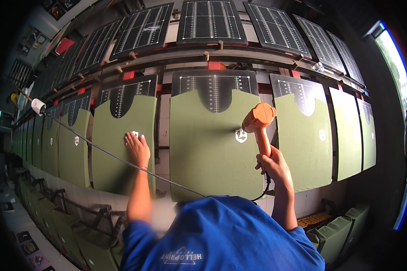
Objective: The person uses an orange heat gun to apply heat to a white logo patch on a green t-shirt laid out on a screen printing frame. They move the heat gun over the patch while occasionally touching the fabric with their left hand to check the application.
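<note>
My right hand [276, 166] grips the handle of an orange heat gun [262, 116]. Its nozzle faces left, just above a white shield-shaped print [241, 135] on the middle green fabric piece [203, 158]. A dark cord hangs from the handle's lower end. On the neighbouring green piece [108, 140] to the left, my left hand [138, 147] lies flat with fingers stretched, partly covering another white print [135, 134]. Both pieces lie over black printing boards [190, 81] with white ruled scales, which show at the necklines.
More boards with green pieces [300, 140] continue to both sides. Bare black boards [211, 22] stand in a row beyond a rail. A grey cable [104, 148] crosses from a white fitting [38, 106] towards my body. Further green pieces [341, 232] sit behind me.
</note>
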The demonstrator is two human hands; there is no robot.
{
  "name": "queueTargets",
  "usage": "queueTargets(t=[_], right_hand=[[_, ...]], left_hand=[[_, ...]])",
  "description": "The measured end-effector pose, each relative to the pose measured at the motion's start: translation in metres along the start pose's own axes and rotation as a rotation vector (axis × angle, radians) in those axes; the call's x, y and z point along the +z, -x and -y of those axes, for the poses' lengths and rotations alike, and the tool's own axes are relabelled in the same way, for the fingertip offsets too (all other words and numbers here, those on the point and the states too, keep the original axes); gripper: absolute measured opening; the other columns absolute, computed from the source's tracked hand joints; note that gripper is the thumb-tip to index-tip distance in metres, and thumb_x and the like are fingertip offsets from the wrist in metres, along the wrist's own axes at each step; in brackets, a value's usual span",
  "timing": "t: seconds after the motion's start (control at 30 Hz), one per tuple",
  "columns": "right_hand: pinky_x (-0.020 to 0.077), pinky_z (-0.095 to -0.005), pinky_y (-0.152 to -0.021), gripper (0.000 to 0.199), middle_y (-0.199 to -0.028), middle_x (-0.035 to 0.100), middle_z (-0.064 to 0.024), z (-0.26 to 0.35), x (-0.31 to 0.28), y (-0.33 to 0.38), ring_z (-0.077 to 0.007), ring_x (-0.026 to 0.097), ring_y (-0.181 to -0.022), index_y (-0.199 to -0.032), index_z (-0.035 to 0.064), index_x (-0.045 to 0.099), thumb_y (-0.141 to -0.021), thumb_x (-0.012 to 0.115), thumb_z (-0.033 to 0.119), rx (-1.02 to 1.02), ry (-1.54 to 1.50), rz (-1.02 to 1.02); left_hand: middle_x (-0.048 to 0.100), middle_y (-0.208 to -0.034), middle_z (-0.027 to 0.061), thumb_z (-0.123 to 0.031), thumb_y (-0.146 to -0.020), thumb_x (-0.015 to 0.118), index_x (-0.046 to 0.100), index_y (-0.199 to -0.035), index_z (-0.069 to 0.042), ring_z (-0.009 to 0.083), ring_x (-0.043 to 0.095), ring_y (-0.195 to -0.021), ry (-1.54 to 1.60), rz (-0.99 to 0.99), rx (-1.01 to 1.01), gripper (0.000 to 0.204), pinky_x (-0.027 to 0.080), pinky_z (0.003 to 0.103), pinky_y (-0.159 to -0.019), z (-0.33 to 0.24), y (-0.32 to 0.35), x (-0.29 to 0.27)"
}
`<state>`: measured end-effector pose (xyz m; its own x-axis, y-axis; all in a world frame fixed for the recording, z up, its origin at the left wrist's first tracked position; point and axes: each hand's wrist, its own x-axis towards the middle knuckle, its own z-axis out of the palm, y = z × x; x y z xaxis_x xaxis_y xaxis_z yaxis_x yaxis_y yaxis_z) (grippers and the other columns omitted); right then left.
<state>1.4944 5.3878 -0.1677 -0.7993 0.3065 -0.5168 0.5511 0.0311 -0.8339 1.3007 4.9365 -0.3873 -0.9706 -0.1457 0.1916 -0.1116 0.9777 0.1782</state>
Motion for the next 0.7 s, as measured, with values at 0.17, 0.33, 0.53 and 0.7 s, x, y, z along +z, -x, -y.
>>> queueTargets(t=[0.17, 0.33, 0.53, 0.7], right_hand=[[0.0503, -0.0277, -0.057, 0.025, -0.076, 0.058, -0.0018, -0.001, -0.008, 0.0, -0.0123, 0.063, -0.065, -0.104, -0.0003, 0.058, -0.086, 0.062, 0.017, 0.017, -0.014, 0.026], [0.0515, -0.028, -0.056, 0.026, -0.077, 0.058, -0.0025, -0.003, -0.02, -0.002, -0.0126, 0.065, -0.067, -0.104, -0.0012, 0.057, -0.086, 0.062, 0.017, 0.044, -0.034, 0.069], [0.052, -0.0282, -0.056, 0.025, -0.077, 0.058, -0.0024, -0.007, -0.018, 0.003, -0.0132, 0.065, -0.067, -0.104, -0.0011, 0.057, -0.086, 0.062, 0.016, 0.017, -0.035, 0.063], [0.052, -0.0284, -0.057, 0.028, -0.077, 0.058, -0.0024, -0.011, -0.011, 0.011, -0.0129, 0.064, -0.066, -0.108, -0.0016, 0.058, -0.086, 0.061, 0.017, 0.018, -0.026, 0.064]], left_hand=[[0.028, -0.159, 0.025, -0.036, -0.104, 0.044, 0.032, -0.149, 0.008, 0.0395, 0.026, -0.148, 0.016, 0.037, 0.065, 0.064, 0.021, 0.05, -0.121, 0.0, 0.006, 0.0], [0.027, -0.159, 0.024, -0.037, -0.104, 0.043, 0.03, -0.15, 0.007, 0.0392, 0.024, -0.149, 0.054, 0.02, -0.012, 0.065, 0.019, 0.05, -0.122, 0.012, 0.008, 0.002], [0.03, -0.158, 0.0253, -0.036, -0.104, 0.043, 0.03, -0.15, 0.009, 0.0405, 0.027, -0.147, 0.012, -0.004, -0.047, 0.065, 0.02, 0.051, -0.121, 0.012, 0.018, 0.003], [0.03, -0.158, 0.0255, -0.036, -0.104, 0.044, 0.03, -0.15, 0.009, 0.0408, 0.026, -0.148, 0.044, -0.004, -0.03, 0.066, 0.019, 0.052, -0.121, 0.005, 0.026, 0.003]])
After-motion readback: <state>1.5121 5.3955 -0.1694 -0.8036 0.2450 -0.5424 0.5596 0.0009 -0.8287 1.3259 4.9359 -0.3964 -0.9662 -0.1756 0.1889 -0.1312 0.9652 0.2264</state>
